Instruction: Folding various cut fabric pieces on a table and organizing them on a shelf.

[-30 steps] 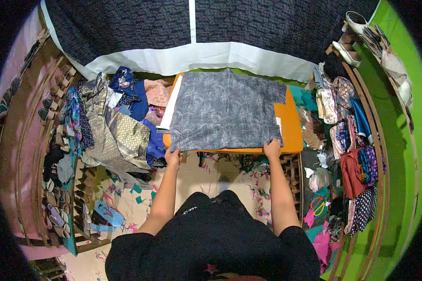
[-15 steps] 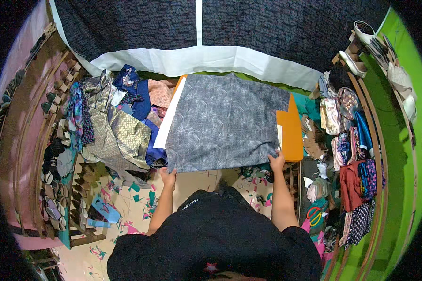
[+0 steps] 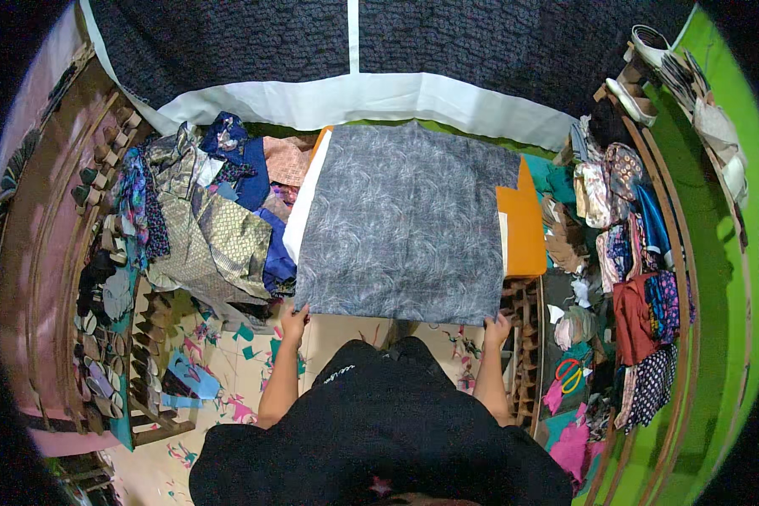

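Observation:
A grey patterned piece of fabric [image 3: 405,223] lies spread out in front of me, its near edge pulled straight between my hands. My left hand [image 3: 293,322] pinches the near left corner. At the near right corner, my right hand [image 3: 497,327] grips the same cloth. Beneath the fabric, an orange sheet [image 3: 524,236] sticks out on the right, along with a notch-shaped step in the cloth's right side. A white sheet [image 3: 305,215] shows along the left edge. What supports these layers is hidden under them.
Left of the cloth is a heap of gold brocade [image 3: 228,240] and blue fabrics. Red-and-yellow-handled scissors [image 3: 570,376] lie among scraps at the right. Folded cloths [image 3: 637,316] line the right-hand shelf. Wooden racks of shoe shapes [image 3: 148,337] stand at left. Scraps litter the tiled floor [image 3: 249,337].
Both hands have drawn the near edge of the grey fabric toward me. That edge now hangs lower and straighter, and the wrinkles near the right hand have smoothed out.

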Available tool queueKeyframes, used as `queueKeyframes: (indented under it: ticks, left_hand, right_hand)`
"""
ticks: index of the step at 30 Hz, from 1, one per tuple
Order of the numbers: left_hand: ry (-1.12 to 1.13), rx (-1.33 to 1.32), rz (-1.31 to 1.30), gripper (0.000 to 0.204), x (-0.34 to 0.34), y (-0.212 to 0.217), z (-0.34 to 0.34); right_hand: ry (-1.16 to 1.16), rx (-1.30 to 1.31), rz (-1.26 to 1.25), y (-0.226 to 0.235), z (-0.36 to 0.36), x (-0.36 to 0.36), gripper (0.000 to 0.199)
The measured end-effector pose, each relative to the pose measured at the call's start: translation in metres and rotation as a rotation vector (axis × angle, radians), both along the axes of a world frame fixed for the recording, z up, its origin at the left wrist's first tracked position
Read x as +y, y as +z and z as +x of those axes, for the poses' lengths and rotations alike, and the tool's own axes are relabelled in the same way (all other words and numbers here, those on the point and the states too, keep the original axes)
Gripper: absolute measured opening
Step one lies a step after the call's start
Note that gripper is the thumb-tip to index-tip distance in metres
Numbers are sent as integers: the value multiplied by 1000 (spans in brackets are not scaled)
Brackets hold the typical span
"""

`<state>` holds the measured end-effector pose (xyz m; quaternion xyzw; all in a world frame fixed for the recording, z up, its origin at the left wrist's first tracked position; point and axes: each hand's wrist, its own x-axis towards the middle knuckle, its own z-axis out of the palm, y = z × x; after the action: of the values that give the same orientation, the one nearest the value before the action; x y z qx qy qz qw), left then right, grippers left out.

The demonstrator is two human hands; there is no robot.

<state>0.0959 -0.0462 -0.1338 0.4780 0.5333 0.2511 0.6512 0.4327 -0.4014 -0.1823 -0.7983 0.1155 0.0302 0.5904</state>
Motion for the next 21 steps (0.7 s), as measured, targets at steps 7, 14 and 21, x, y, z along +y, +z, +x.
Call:
queueKeyframes:
  ticks: [7,14,21]
  left_hand:
    - [-26,-81,-32,17,1,4,-17]
    - [105,-148,-212,16,5,91,-9]
    - [42,-759,-484,23,28,156,-12]
  right_hand:
    - [118,552,396,4,-13,-6,30]
    - [96,554,567,128,-34,-6,20]
    - [302,278,827,194,-15,-41,22]
